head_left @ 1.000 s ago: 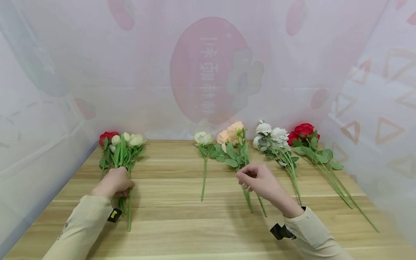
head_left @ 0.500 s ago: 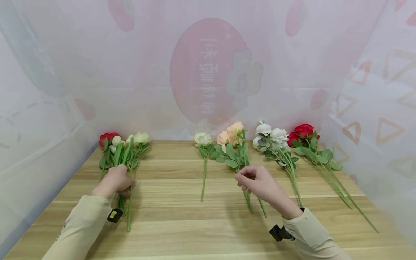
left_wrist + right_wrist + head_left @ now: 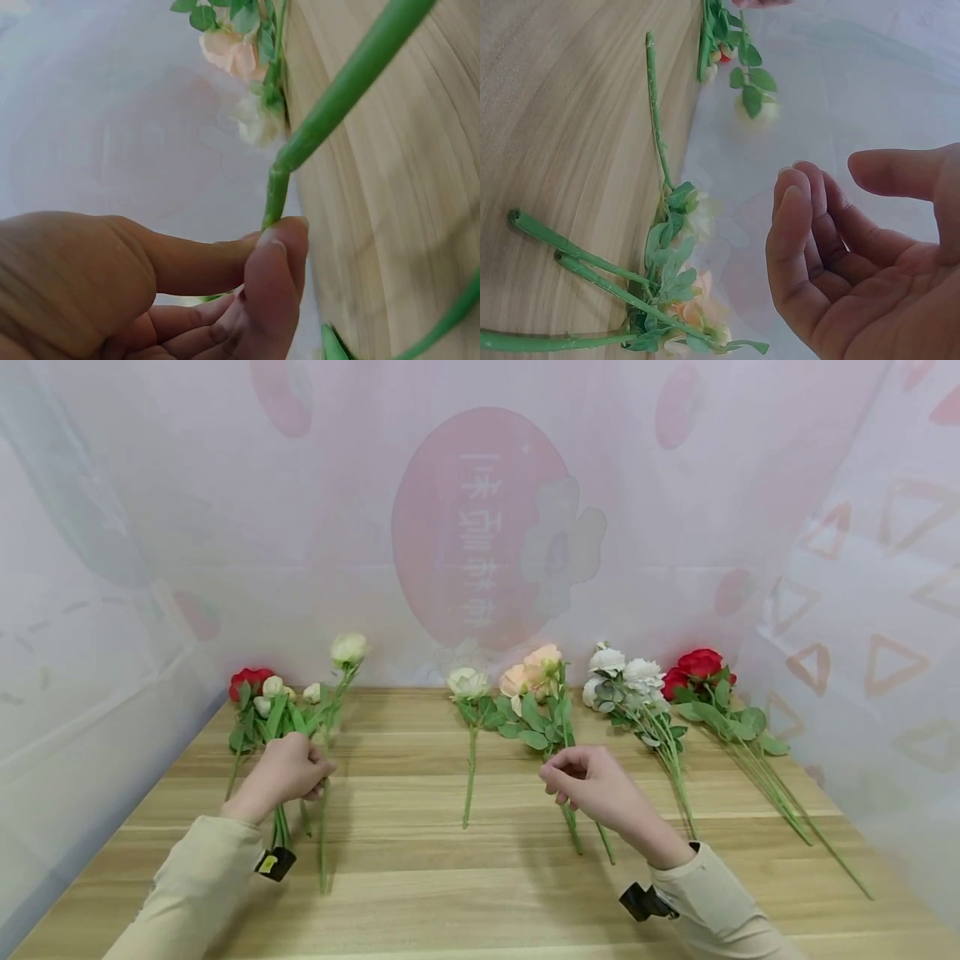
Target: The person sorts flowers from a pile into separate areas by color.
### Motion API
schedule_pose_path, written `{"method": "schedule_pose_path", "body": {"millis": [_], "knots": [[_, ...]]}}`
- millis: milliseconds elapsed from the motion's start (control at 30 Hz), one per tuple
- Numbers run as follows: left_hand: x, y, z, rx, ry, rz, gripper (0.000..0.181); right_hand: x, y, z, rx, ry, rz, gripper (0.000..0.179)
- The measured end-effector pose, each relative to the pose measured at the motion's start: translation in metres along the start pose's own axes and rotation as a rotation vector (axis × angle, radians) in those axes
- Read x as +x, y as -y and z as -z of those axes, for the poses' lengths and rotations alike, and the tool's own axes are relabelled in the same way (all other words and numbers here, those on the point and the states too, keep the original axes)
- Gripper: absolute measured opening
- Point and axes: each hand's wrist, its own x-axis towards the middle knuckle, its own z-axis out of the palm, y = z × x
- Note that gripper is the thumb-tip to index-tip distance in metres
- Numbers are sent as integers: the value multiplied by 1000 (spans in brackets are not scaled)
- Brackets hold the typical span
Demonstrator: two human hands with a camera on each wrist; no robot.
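Between thumb and fingers, my left hand (image 3: 288, 768) pinches the green stem (image 3: 337, 105) of a cream-white flower (image 3: 349, 649). That bloom stands lifted above the left-hand bunch, its stem hanging down past the hand. Behind and below the hand lie a red rose (image 3: 250, 682) and white tulips (image 3: 272, 686) with green leaves. My right hand (image 3: 592, 781) hovers over the stems of the peach flowers (image 3: 532, 670). Its fingers are loosely curved, thumb apart from them, with nothing held, as the right wrist view (image 3: 855, 247) of the hand shows.
On the wooden table (image 3: 420, 893) a single cream flower (image 3: 468, 683) lies left of the peach ones. White flowers (image 3: 626, 672) and red roses (image 3: 701, 664) lie farther right, stems pointing toward me. A pale printed curtain (image 3: 322, 527) stands behind the table and at both sides.
My left hand has moved right and slightly up, drawing the cream-white flower out of the left bunch and raising it. The right hand has stayed nearly in place.
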Motion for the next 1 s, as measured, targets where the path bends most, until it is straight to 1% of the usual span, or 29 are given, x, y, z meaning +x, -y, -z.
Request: {"method": "schedule_pose_path", "body": {"millis": [133,233,300,367,533,733,867,1000], "knots": [[-1,-16,-2,-35,-34,-17,42,0,-1,-2,-3,5,-2,18],[-3,-29,-5,-112,-36,-18,29,0,-2,-3,1,7,-6,19],[-4,-38,-7,-163,-38,-19,23,0,-3,-4,1,8,-10,20],[-6,-47,-9,-208,-45,-27,22,0,-3,-6,-1,9,-10,20],[-13,-67,-16,-298,-78,-80,21,-1,-2,-10,-4,24,-9,19],[-22,-89,-31,-364,-95,-125,15,-3,0,-18,10,56,17,19],[-28,-100,-42,-418,-85,-146,11,-5,2,-24,43,66,37,20],[-35,-111,-54,-489,-46,-175,8,-5,6,-33,106,61,34,21]]}}
